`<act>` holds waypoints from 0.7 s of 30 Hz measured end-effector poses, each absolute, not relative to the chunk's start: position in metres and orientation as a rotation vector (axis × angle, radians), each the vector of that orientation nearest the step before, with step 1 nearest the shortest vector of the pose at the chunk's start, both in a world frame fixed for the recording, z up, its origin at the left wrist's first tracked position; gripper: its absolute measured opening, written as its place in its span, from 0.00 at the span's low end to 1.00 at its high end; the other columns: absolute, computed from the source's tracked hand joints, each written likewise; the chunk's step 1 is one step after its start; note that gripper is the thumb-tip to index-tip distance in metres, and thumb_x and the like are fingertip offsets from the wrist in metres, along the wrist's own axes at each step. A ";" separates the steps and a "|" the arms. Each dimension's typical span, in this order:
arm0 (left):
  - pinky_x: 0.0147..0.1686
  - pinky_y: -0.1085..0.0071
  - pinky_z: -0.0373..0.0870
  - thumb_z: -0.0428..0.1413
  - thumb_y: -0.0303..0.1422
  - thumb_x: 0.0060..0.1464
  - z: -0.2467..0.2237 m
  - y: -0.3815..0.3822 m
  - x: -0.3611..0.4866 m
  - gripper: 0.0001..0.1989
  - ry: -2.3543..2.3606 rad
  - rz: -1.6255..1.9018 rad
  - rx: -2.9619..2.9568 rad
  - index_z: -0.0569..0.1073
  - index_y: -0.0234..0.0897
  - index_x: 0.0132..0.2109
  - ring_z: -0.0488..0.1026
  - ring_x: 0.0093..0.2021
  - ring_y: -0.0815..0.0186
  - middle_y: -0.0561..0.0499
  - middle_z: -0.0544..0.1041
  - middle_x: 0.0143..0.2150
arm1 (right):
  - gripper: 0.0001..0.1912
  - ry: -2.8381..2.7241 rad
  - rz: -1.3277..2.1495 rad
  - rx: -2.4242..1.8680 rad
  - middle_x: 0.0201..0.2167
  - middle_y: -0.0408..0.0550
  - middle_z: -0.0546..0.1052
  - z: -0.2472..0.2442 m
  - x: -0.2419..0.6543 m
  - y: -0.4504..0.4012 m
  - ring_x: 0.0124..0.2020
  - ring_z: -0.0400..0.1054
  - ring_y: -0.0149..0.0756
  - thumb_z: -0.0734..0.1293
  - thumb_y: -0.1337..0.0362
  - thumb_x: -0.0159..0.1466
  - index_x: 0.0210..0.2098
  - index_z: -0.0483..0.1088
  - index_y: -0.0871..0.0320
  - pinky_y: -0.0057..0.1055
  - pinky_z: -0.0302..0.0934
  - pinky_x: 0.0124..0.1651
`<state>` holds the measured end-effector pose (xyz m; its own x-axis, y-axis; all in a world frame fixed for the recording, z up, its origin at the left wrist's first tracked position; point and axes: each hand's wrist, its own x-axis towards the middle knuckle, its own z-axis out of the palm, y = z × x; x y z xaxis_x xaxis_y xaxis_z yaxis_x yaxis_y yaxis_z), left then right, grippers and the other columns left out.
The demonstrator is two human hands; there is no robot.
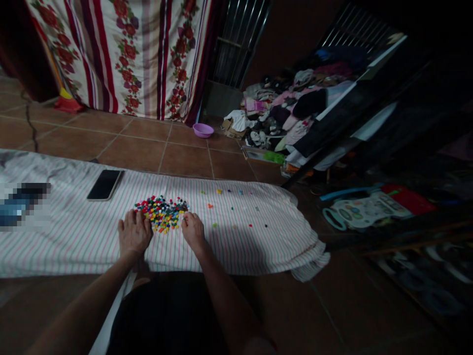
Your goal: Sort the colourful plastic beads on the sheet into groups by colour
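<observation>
A pile of small multicoloured pieces [162,213] lies on a striped cloth [92,236]. My left hand [134,231] rests flat at the pile's left edge, its fingers spread on the cloth and touching the nearest pieces. At the right edge of the pile is my right hand [192,229], its fingers curled together; whatever is between the fingertips is too small to make out. Right of it, several pieces lie apart in small spots, among them an orange one [210,206], a yellow one [219,191], a red one [250,226] and a black one [266,226].
A phone [105,185] lies on the cloth to the left of the pile. Beyond, on the tiled floor, are a purple basin [203,130] and a heap of clothes [291,106]. A floral curtain [148,59] hangs behind.
</observation>
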<state>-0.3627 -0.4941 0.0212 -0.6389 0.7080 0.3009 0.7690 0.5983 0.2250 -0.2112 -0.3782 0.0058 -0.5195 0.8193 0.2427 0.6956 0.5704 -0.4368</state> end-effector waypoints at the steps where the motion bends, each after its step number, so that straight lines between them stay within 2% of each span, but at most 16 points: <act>1: 0.60 0.48 0.54 0.37 0.37 0.61 0.021 -0.494 -0.362 0.27 -2.641 -0.497 -1.227 0.65 0.24 0.58 0.62 0.61 0.47 0.29 0.65 0.61 | 0.09 -2.393 0.392 -1.221 0.36 0.47 0.74 0.007 -0.210 -0.378 0.42 0.69 0.36 0.61 0.71 0.63 0.41 0.70 0.56 0.28 0.59 0.45; 8: 0.58 0.50 0.57 0.36 0.38 0.61 0.025 -0.495 -0.362 0.27 -2.639 -0.463 -1.236 0.64 0.24 0.58 0.64 0.59 0.48 0.30 0.65 0.60 | 0.10 -2.425 0.380 -1.236 0.37 0.47 0.75 0.017 -0.202 -0.371 0.40 0.69 0.35 0.61 0.69 0.65 0.42 0.72 0.54 0.28 0.59 0.42; 15: 0.60 0.51 0.54 0.35 0.39 0.61 0.025 -0.495 -0.362 0.28 -2.650 -0.449 -1.233 0.64 0.24 0.58 0.63 0.60 0.49 0.31 0.65 0.60 | 0.09 -2.415 0.387 -1.396 0.39 0.46 0.76 0.027 -0.187 -0.354 0.40 0.70 0.33 0.61 0.65 0.67 0.42 0.73 0.54 0.26 0.58 0.41; 21: 0.60 0.52 0.54 0.34 0.39 0.61 0.022 -0.496 -0.363 0.28 -2.652 -0.415 -1.240 0.64 0.25 0.59 0.62 0.60 0.49 0.31 0.64 0.60 | 0.11 -2.322 0.367 -1.428 0.43 0.48 0.76 0.024 -0.164 -0.327 0.46 0.69 0.32 0.62 0.70 0.65 0.43 0.73 0.55 0.24 0.59 0.46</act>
<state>-0.3631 -0.4956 0.0219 -0.6346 0.7199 0.2813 0.7714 0.6124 0.1729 -0.1644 -0.3275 0.0243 -0.4056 0.8944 0.1887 0.7927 0.4469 -0.4145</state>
